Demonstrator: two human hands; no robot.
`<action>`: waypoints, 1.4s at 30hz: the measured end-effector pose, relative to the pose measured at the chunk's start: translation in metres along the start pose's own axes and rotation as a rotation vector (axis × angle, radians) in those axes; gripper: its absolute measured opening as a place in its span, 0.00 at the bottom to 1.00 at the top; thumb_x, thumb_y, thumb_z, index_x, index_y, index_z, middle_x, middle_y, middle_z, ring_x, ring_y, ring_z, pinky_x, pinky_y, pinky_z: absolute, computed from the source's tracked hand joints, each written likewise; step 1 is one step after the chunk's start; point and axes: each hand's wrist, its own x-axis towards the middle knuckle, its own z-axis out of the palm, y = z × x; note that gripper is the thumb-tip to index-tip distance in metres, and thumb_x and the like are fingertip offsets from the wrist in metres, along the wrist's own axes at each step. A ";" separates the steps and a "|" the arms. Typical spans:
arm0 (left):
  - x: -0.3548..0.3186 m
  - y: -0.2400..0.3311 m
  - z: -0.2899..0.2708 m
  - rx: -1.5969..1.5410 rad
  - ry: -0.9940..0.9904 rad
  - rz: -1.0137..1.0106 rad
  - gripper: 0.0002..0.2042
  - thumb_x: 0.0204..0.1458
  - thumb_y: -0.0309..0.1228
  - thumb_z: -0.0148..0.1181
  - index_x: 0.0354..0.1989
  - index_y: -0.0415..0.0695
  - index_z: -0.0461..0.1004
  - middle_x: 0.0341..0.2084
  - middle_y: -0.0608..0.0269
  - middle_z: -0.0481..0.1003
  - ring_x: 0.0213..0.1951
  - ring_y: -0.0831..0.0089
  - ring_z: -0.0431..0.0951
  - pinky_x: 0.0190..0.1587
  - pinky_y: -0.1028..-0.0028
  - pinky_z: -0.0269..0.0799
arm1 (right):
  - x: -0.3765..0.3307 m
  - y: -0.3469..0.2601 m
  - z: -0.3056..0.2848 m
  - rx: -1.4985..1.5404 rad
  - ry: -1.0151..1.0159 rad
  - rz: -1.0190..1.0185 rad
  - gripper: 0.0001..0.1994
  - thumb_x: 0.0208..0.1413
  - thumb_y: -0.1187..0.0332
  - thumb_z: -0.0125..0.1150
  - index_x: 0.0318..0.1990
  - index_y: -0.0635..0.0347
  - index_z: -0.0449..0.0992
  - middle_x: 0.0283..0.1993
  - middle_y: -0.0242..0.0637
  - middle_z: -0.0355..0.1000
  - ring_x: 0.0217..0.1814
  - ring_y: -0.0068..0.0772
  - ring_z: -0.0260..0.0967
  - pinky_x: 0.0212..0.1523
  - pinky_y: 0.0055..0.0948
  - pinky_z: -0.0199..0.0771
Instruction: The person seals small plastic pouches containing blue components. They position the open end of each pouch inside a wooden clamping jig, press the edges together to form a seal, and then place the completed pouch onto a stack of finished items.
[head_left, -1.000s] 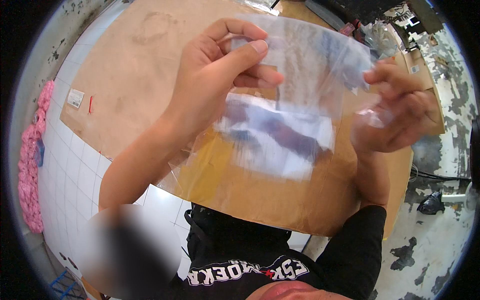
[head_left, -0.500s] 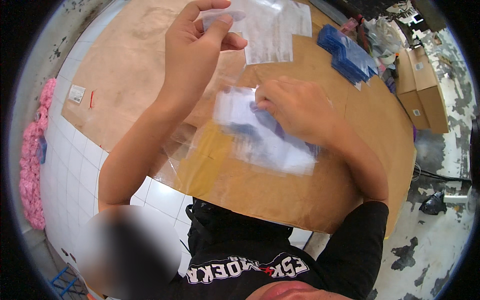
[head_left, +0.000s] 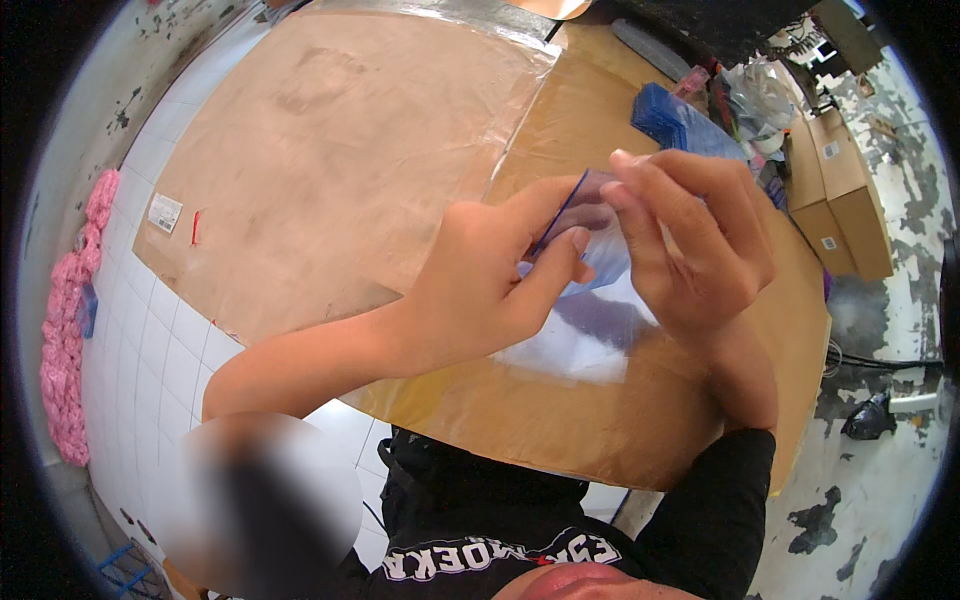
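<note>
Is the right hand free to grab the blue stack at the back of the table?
Probably not as it stands: the right hand and left hand both pinch the clear bag. The blue stack lies just beyond, with nothing between.

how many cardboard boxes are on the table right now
2: one cardboard box near the table's far right edge, a second box right beside it. Others may be hidden beyond the frame.

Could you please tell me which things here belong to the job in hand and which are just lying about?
In hand: left hand, right hand, clear plastic zip bag.

Lying about: blue packets, cardboard boxes, pink cloth, white label, brown paper sheet.
</note>
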 end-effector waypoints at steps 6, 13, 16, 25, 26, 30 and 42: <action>-0.003 0.007 -0.002 0.224 -0.020 0.095 0.18 0.62 0.19 0.53 0.60 0.31 0.65 0.39 0.52 0.81 0.36 0.69 0.86 0.34 0.74 0.81 | -0.003 -0.004 -0.004 -0.047 -0.021 -0.089 0.22 0.28 0.76 0.69 0.40 0.59 0.83 0.32 0.33 0.75 0.30 0.34 0.70 0.28 0.26 0.72; -0.001 0.003 -0.002 0.256 -0.020 0.156 0.17 0.61 0.19 0.54 0.58 0.31 0.66 0.35 0.53 0.81 0.35 0.70 0.86 0.34 0.75 0.80 | -0.003 -0.002 -0.007 -0.065 -0.036 -0.139 0.21 0.32 0.73 0.71 0.42 0.60 0.80 0.34 0.34 0.74 0.31 0.35 0.70 0.28 0.26 0.72; -0.003 0.001 0.001 0.256 0.036 0.187 0.18 0.59 0.20 0.54 0.58 0.36 0.68 0.28 0.53 0.82 0.30 0.66 0.85 0.31 0.72 0.78 | -0.005 -0.003 -0.002 -0.087 -0.026 -0.118 0.17 0.37 0.71 0.71 0.40 0.59 0.78 0.36 0.36 0.74 0.32 0.37 0.70 0.30 0.29 0.72; 0.009 0.006 -0.010 -0.305 0.081 0.002 0.18 0.58 0.16 0.50 0.58 0.33 0.69 0.45 0.52 0.77 0.42 0.68 0.84 0.42 0.75 0.79 | -0.004 0.002 0.004 0.160 -0.094 -0.046 0.05 0.60 0.69 0.56 0.36 0.55 0.66 0.37 0.40 0.74 0.40 0.44 0.75 0.45 0.43 0.72; 0.009 0.005 -0.020 -0.440 0.020 -0.039 0.16 0.59 0.17 0.51 0.56 0.33 0.71 0.48 0.51 0.76 0.46 0.68 0.82 0.48 0.71 0.80 | -0.003 0.006 0.002 0.214 -0.080 -0.047 0.05 0.64 0.68 0.52 0.39 0.55 0.64 0.37 0.40 0.74 0.39 0.44 0.75 0.45 0.44 0.72; 0.017 0.007 -0.032 -0.563 0.185 -0.159 0.13 0.61 0.26 0.56 0.51 0.35 0.74 0.45 0.52 0.79 0.42 0.66 0.84 0.47 0.66 0.81 | -0.007 0.019 -0.005 0.433 0.113 -0.015 0.06 0.71 0.66 0.44 0.47 0.58 0.58 0.33 0.44 0.71 0.32 0.41 0.74 0.40 0.42 0.74; 0.041 -0.006 -0.055 -0.242 0.646 -0.217 0.27 0.59 0.23 0.60 0.67 0.41 0.60 0.34 0.58 0.77 0.30 0.73 0.81 0.38 0.72 0.82 | -0.017 0.009 -0.049 0.493 -0.108 0.287 0.08 0.71 0.66 0.44 0.51 0.57 0.61 0.35 0.45 0.66 0.21 0.28 0.55 0.24 0.26 0.63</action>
